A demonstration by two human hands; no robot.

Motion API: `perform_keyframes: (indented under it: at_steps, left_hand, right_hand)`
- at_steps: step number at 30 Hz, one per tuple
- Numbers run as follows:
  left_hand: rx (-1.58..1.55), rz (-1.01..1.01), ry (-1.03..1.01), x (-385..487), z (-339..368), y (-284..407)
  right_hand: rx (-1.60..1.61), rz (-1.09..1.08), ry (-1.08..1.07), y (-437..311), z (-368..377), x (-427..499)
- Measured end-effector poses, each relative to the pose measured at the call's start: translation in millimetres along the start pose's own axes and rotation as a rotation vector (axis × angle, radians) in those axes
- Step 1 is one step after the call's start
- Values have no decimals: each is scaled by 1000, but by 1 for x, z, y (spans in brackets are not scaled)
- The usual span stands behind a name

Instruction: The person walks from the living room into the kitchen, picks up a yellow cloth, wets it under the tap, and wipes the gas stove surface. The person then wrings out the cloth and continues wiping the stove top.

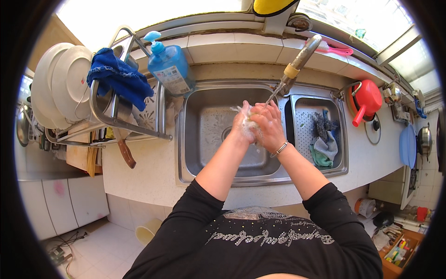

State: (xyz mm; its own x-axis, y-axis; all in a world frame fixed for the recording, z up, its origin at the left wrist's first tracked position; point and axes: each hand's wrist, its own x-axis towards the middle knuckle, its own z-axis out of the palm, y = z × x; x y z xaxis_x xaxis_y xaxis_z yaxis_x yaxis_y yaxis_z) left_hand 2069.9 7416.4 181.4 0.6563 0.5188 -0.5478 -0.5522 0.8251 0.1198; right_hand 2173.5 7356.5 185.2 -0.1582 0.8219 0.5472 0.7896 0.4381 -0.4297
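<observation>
Over the large steel sink basin (209,139), my two hands are pressed together in white soap lather (248,125). My left hand (240,120) is partly covered by foam and by the other hand. My right hand (271,122) lies across it, fingers pointing up towards the tap; a silver bracelet (279,149) circles that wrist. From the metal tap (299,59), water runs down onto the right hand's fingers. A hint of yellow-green shows between the hands, and I cannot tell whether they hold anything.
To the left, a metal dish rack (129,123) carries white plates (71,83), a blue cloth (116,76) and a wooden-handled knife (126,153). A blue pump bottle (170,68) stands behind. On the right are a perforated tray (303,139) with cloths (324,150) and a red ladle (367,99).
</observation>
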Motion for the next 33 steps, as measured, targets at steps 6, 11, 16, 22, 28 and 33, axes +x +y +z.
perform_keyframes:
  at_steps: [6,11,16,22,28,33]
  left_hand:
    - [99,172,-107,22,-18,-3]
    - [217,287,154,10,11,-10]
    - [707,252,129,-2,12,-6]
    - [446,283,-32,4,4,14]
    - [175,346,119,0,-11,10]
    - [345,142,-129,-19,21,-30]
  right_hand:
    - [-155,69,146,-13,8,28]
    - [-194,340,49,4,16,45]
    - [283,921,-134,55,23,50]
    - [473,500,-240,23,45,-3]
    - [412,395,-264,-41,22,4]
    - [386,661,-48,39,26,42]
